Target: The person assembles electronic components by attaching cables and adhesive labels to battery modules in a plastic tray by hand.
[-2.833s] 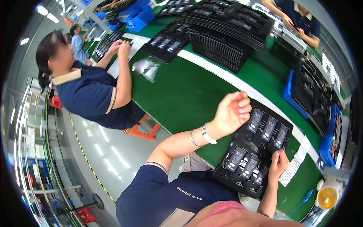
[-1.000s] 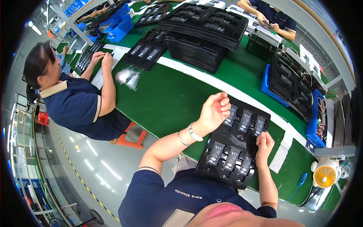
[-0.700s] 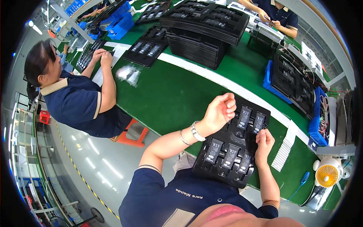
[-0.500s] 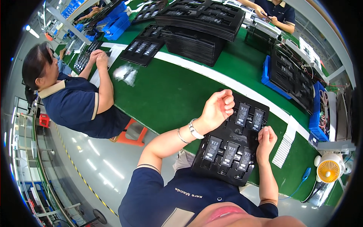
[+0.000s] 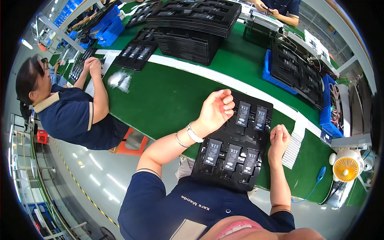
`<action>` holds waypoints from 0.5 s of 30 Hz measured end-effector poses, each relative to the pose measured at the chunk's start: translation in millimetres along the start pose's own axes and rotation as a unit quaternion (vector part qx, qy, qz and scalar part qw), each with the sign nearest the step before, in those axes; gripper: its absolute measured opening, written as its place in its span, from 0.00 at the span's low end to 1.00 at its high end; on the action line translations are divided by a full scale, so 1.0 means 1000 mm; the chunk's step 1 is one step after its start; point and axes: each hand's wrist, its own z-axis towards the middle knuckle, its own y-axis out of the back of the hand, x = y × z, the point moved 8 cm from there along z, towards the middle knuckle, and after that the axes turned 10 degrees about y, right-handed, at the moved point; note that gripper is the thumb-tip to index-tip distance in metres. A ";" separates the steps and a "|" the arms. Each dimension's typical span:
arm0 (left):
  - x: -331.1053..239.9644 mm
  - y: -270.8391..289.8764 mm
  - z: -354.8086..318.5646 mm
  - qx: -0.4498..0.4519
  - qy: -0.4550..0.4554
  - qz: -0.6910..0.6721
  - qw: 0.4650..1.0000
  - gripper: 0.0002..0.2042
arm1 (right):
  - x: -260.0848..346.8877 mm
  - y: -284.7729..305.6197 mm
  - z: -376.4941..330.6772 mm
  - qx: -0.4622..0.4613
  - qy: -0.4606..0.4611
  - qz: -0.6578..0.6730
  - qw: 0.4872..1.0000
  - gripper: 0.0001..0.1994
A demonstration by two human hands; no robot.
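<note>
Head view shows the left hand (image 5: 218, 110) loosely curled over the black tray (image 5: 234, 182) of flat cells, the right hand (image 5: 279, 138) fisted at its right edge, neither visibly holding anything.
</note>
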 end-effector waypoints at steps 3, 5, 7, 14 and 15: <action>-0.001 -0.001 -0.004 -0.001 -0.004 0.013 1.000 0.08 | 0.009 0.000 -0.005 -0.003 0.009 -0.013 1.000 0.18; 0.000 -0.005 -0.002 0.010 -0.003 0.014 1.000 0.08 | 0.010 0.002 -0.006 0.005 0.017 -0.017 1.000 0.17; 0.000 -0.002 -0.004 -0.007 -0.005 0.021 1.000 0.08 | 0.006 0.001 -0.008 0.025 0.014 -0.018 0.999 0.15; 0.000 0.000 -0.003 -0.006 0.001 0.010 1.000 0.08 | 0.015 -0.001 -0.011 0.036 0.055 -0.033 0.997 0.15; -0.001 0.000 -0.004 -0.007 0.003 0.009 1.000 0.08 | 0.016 -0.003 -0.013 0.042 0.060 -0.041 0.996 0.15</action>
